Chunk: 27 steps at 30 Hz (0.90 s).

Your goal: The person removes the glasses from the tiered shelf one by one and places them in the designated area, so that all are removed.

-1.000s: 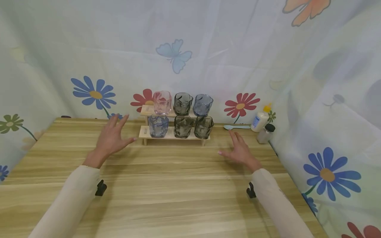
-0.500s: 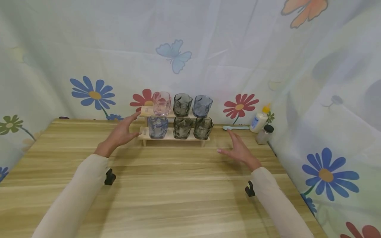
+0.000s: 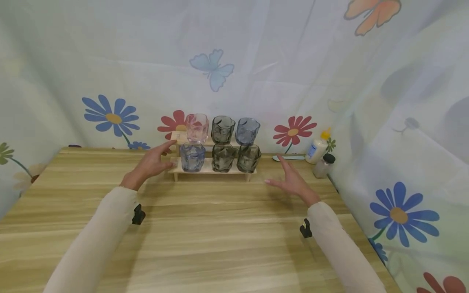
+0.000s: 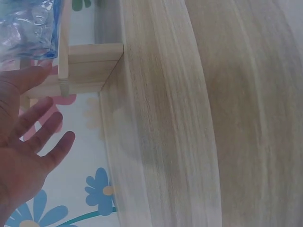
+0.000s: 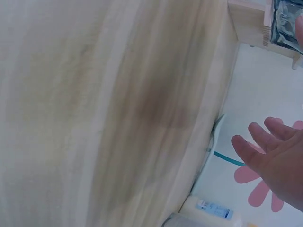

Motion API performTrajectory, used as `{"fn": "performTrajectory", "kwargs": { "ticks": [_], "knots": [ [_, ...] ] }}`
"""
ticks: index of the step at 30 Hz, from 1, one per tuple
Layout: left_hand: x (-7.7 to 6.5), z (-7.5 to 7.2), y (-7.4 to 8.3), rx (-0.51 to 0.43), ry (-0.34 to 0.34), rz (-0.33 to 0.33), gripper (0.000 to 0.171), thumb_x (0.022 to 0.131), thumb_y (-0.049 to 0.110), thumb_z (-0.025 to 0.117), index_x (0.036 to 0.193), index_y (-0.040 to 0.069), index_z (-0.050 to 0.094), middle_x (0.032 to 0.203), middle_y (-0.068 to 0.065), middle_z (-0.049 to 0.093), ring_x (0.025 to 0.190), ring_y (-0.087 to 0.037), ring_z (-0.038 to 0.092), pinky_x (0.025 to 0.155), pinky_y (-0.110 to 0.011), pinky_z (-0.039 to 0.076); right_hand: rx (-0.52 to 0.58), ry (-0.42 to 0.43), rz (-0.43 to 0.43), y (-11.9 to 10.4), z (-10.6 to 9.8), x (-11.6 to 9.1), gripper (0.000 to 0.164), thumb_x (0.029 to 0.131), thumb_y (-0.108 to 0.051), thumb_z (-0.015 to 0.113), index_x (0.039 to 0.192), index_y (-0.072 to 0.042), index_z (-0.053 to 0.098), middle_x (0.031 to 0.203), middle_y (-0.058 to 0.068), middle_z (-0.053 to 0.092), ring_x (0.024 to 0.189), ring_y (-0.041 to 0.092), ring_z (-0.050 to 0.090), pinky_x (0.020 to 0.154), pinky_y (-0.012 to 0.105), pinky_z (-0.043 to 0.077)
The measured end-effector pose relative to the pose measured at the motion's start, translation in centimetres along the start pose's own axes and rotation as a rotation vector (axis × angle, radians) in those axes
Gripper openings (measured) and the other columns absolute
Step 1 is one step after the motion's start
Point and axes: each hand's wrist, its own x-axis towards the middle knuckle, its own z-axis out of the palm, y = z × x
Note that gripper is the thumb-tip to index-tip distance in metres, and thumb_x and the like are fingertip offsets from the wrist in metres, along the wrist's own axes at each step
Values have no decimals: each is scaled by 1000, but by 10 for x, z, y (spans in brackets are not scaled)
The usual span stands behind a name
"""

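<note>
Wooden table (image 3: 220, 244), tiered rack (image 3: 208, 166) beside left fingers (image 3: 164, 147)

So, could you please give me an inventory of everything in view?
Pale wooden shelves: 2, tan, stepped at the table's back middle
Pink clear-glass cup: 1, pink, upper shelf's left
Faceted grey-glass cups: 3, dark grey, upper middle, lower middle and right
Faceted blue-glass cups: 2, blue, upper right, lower left
Slim spoon: 1, pale blue, back right
Yellow-capped bottle: 1, white, right of spoon
Black-lidded jar: 1, clear, before bottle
Wood-grain table: 1, tan, beneath everything
Printed fabric backdrop: white, flowers and butterflies, behind
Black wrist devices: 2, black, near cuffs
Long sleeves: 2, cream, both arms
Left hand: 1, shelves' left end
Right hand: 1, right of shelves
</note>
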Motion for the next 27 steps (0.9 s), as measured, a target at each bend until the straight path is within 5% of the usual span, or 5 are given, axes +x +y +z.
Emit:
{"fn": "performTrajectory", "kwargs": {
  "ticks": [10,16,27],
  "knots": [
    [3,6,-6,-15,6,7,85,86,12,75,156,12,28,118,-27,62,111,-44,59,97,-61,45,157,59,-95,-10,-11,23,99,90,-39,74,161,-12,11,159,26,28,138,49,40,111,61,36],
    [7,7,-7,-45,-6,-18,85,85,11,76,155,14,28,118,-27,62,111,-43,59,98,-60,46,212,84,-71,-27,-25,32,93,90,-39,74,160,-22,17,155,25,36,137,46,45,109,61,39],
    [7,5,-6,-79,-22,-15,84,84,9,76,152,13,27,121,-31,59,118,-47,56,102,-61,43,226,79,-101,-52,-37,57,92,89,-40,75,160,-22,20,157,21,35,140,41,43,109,60,38]
  ]
}}
